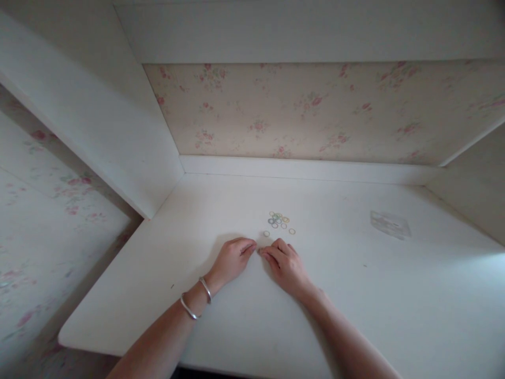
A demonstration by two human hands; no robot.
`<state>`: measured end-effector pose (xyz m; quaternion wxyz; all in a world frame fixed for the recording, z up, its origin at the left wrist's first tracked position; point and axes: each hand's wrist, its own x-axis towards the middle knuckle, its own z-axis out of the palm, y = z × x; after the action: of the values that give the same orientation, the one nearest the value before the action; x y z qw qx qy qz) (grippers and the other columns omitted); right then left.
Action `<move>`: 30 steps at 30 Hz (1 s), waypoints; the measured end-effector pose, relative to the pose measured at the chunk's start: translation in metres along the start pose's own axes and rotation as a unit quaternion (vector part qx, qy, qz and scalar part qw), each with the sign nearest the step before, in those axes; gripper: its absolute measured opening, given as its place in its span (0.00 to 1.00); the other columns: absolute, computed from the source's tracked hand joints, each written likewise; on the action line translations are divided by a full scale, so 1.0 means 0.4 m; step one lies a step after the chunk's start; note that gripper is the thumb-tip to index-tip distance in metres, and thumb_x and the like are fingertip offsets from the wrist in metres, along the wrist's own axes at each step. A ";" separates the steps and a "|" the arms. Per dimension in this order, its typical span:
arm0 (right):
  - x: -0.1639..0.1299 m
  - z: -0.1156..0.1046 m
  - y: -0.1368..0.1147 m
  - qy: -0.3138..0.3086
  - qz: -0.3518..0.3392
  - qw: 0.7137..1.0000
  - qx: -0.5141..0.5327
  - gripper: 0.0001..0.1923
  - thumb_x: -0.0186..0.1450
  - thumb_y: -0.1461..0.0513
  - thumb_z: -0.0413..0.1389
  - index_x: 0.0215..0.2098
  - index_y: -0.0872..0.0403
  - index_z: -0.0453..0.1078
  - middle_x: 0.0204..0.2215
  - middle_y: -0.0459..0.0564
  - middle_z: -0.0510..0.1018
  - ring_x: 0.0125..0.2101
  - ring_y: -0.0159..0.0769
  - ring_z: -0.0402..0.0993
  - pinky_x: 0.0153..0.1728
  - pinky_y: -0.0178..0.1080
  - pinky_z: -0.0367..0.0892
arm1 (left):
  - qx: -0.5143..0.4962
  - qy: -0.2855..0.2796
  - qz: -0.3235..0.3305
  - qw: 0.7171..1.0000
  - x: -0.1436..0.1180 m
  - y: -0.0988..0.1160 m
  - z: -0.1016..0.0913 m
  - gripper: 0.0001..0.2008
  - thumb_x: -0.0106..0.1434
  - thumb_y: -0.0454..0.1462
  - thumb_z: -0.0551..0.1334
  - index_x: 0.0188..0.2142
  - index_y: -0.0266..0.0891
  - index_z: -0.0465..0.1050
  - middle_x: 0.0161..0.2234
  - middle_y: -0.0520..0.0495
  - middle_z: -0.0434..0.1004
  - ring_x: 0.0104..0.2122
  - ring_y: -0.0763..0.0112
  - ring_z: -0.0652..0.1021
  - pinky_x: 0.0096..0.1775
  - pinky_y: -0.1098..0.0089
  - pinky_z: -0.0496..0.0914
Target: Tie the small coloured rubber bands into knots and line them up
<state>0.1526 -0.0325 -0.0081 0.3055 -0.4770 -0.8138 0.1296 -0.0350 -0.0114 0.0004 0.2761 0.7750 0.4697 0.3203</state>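
I see a white desk (355, 295) below floral wallpaper (300, 110), with a small clear plastic bag (390, 224) lying off to the right.

Both forearms extended forward, converging. Left hand (232, 259) and right hand (284, 263) palms down, fingers curled, fingertips meeting at centre. Grip contents not discernible.

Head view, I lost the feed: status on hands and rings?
Left hand and right hand fingertips together on desk. Small rings heaped just beyond. Clear bag off right, nothing blocking.
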 end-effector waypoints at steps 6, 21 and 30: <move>0.007 0.002 -0.007 -0.022 0.008 1.000 -0.016 0.11 0.68 0.63 0.47 0.38 0.52 0.71 0.33 0.49 0.70 0.32 0.32 0.65 0.36 0.35 0.59 | 0.006 -0.001 0.003 1.000 0.000 0.001 0.002 0.11 0.66 0.38 0.53 0.33 0.39 0.73 0.29 0.51 0.74 0.29 0.75 0.72 0.33 0.75 0.64; 0.017 -0.046 0.048 0.169 0.171 0.970 0.032 0.16 0.66 0.56 0.46 0.35 0.53 0.74 0.26 0.47 0.73 0.25 0.30 0.67 0.29 0.33 0.60 | 0.019 -0.002 -0.026 0.999 0.044 0.041 0.025 0.13 0.66 0.41 0.52 0.38 0.40 0.74 0.28 0.51 0.77 0.25 0.75 0.73 0.31 0.75 0.66; 0.020 -0.078 0.151 0.236 0.306 0.919 0.076 0.17 0.60 0.53 0.49 0.32 0.54 0.76 0.26 0.50 0.78 0.24 0.35 0.70 0.30 0.36 0.61 | 0.239 -0.093 0.046 0.966 0.195 0.109 0.084 0.13 0.65 0.41 0.52 0.42 0.45 0.73 0.41 0.47 0.75 0.40 0.67 0.75 0.41 0.69 0.68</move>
<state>0.2112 0.0030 -0.0112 0.4694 -0.6950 -0.5201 0.1616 0.0418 0.0372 0.0291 0.1106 0.8658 0.4682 0.1378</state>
